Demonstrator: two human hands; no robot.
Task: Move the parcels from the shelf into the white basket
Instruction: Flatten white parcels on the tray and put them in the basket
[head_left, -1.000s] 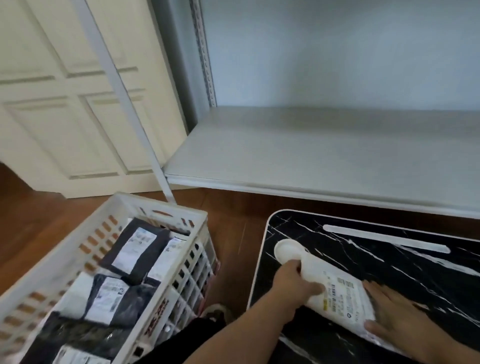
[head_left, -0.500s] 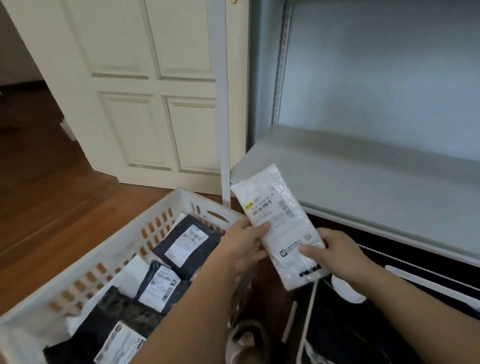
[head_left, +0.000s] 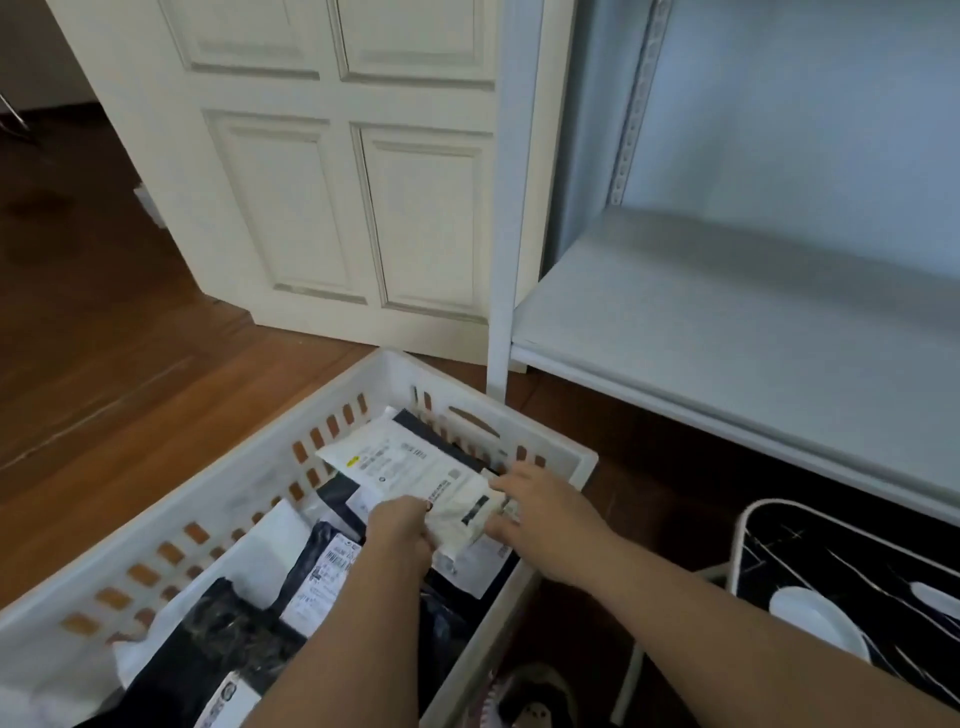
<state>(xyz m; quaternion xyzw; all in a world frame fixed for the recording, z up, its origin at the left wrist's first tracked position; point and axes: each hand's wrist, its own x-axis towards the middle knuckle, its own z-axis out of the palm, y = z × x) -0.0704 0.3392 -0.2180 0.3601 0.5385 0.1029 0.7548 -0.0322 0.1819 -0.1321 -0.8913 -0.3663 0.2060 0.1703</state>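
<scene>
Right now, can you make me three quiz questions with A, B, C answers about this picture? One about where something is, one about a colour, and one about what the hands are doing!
1. Where is the white parcel?
A. On the shelf
B. Over the white basket, on top of other parcels
C. On the floor

2. What colour is the floor?
A. Brown wood
B. Grey
C. Green

3. What are the hands doing?
A. Both hang free
B. Only one touches the parcel
C. Both have a grip on the parcel

Answers:
1 B, the parcel lies inside the basket's rim, above dark parcels.
2 A, brown boards show beside the basket.
3 C, the left hand and right hand pinch its near end from either side.
</scene>
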